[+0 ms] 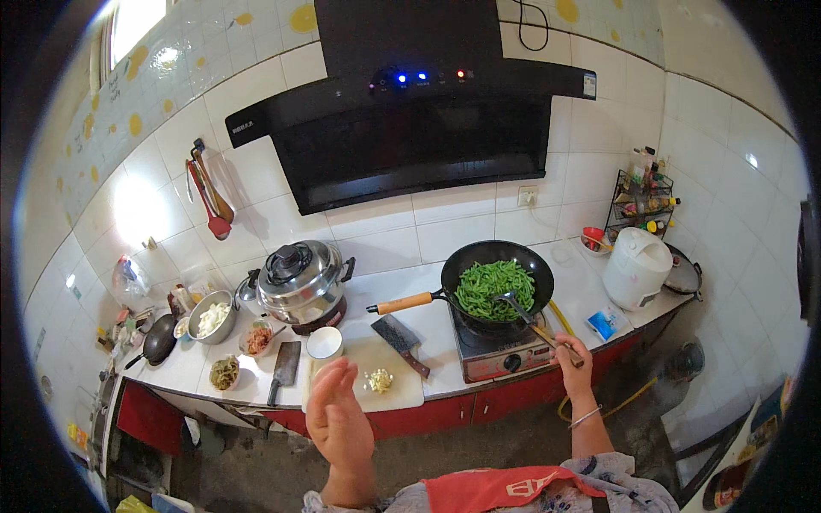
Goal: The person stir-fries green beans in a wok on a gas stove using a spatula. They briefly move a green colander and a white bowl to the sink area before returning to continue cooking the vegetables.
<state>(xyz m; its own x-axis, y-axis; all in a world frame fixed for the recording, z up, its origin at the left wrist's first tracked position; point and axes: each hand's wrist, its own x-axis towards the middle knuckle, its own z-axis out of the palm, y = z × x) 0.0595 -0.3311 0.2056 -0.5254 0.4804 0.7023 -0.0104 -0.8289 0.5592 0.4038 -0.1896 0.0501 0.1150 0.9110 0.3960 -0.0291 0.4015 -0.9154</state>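
My right hand (571, 361) is closed around the wooden handle of a metal spatula (539, 332). The spatula's head rests among cut green beans (487, 286) in a black wok (542, 267), which sits on a gas stove (487, 366). My left hand (338, 419) is raised in front of the counter, holding nothing that I can see, its fingers up and close together. Behind it are a white bowl (325, 344) and a cutting board (406, 389) with chopped garlic (379, 380). The wok's long wooden handle (404, 303) points left.
Two cleavers, one (285, 372) left of the board and another (398, 338) across its right corner, lie on the counter. A steamer pot (299, 286) stands behind. Left are bowls of food (224, 374); right, a white rice cooker (637, 269) and blue packet (605, 323). A range hood (410, 145) hangs above.
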